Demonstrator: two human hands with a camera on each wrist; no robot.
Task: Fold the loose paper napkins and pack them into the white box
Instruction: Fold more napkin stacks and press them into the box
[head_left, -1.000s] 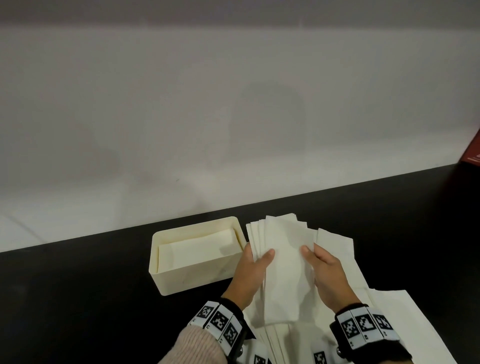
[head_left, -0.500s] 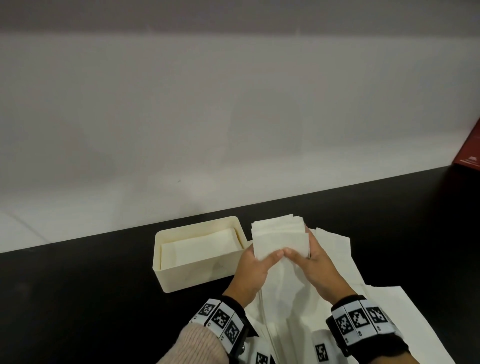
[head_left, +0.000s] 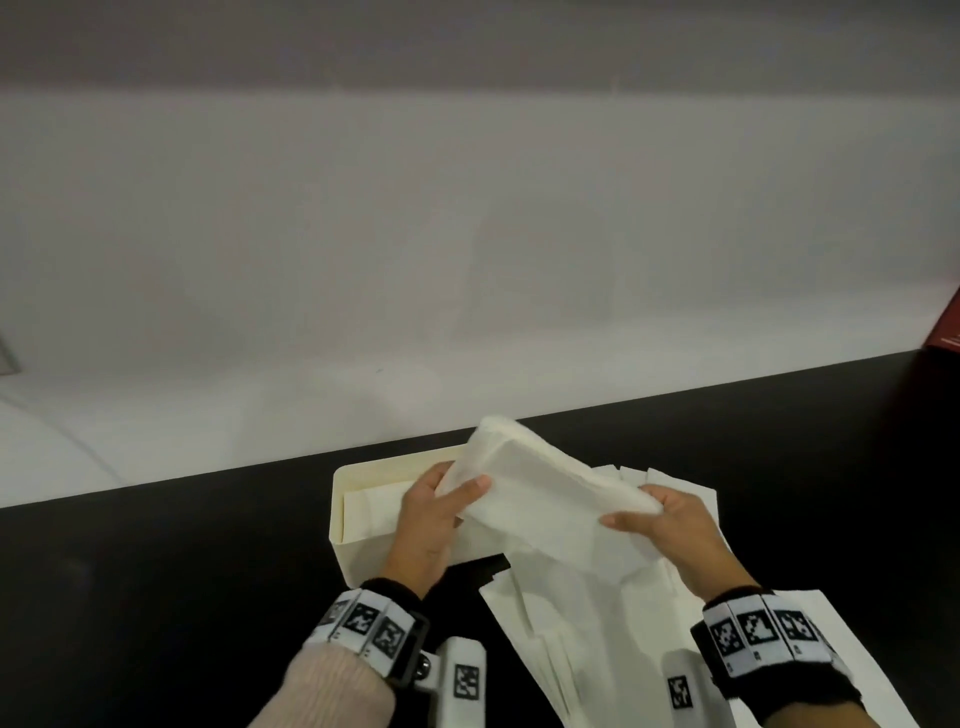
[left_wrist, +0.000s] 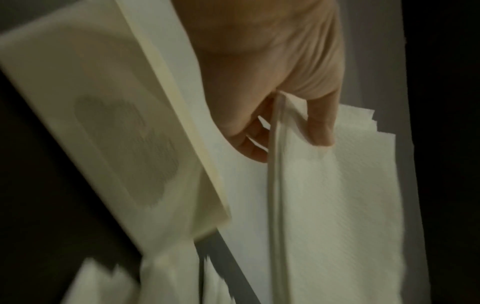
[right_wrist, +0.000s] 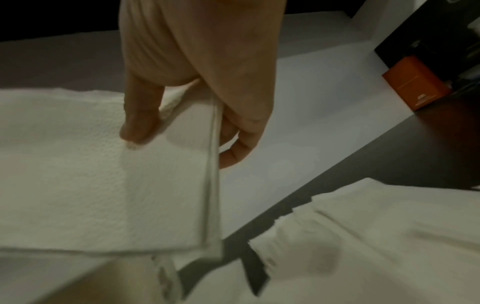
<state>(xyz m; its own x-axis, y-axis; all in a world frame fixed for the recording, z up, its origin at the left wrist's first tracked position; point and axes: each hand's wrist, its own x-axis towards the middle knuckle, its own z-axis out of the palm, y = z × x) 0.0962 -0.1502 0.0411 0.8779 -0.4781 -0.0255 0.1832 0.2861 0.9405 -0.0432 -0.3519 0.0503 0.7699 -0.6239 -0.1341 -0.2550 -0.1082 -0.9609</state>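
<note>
A folded stack of white paper napkins (head_left: 540, 491) hangs above the right end of the white box (head_left: 358, 556), tilted. My left hand (head_left: 447, 499) pinches its left end, thumb on top; in the left wrist view the left hand (left_wrist: 293, 131) grips the napkin stack (left_wrist: 337, 195) at its edge, beside the box (left_wrist: 109, 123). My right hand (head_left: 649, 514) pinches the right end; the right wrist view has the right hand (right_wrist: 182, 131) with thumb on top of the napkin stack (right_wrist: 91, 174). Folded napkins (head_left: 374, 506) lie inside the box. Loose napkins (head_left: 597, 623) lie spread beneath my hands.
The black table (head_left: 156, 597) carries the box and the loose napkins (right_wrist: 376, 236). A white wall (head_left: 467, 260) rises behind the table's far edge. A red-orange box (right_wrist: 415, 86) stands at the far right, seen as a red corner (head_left: 948, 332) in the head view.
The folded stack has been lifted off the loose pile, turned sideways and carried left over the box. Both hands moved apart to its two ends.
</note>
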